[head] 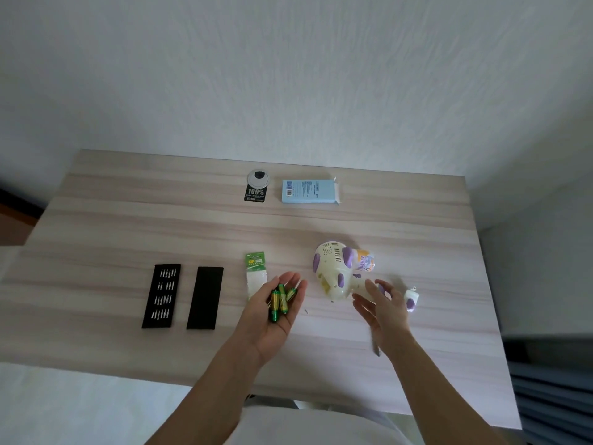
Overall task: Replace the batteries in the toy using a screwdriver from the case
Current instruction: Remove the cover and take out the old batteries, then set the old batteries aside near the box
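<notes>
On the flat, upturned left hand (pixel 273 332) three batteries (pixel 280 301) are cradled (smooth, likely to roll, best pinched mid-length), the toy (pixel 331 265) being flanked by the empty, spread right hand (pixel 385 308).

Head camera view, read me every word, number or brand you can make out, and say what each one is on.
"100%" on the black tag.
"GP" on the green battery pack card.
"BUBBLE" on the bottle at the toy.
Print on the blue box: too small to read.
Labels on the batteries: too blurred to read.
</notes>
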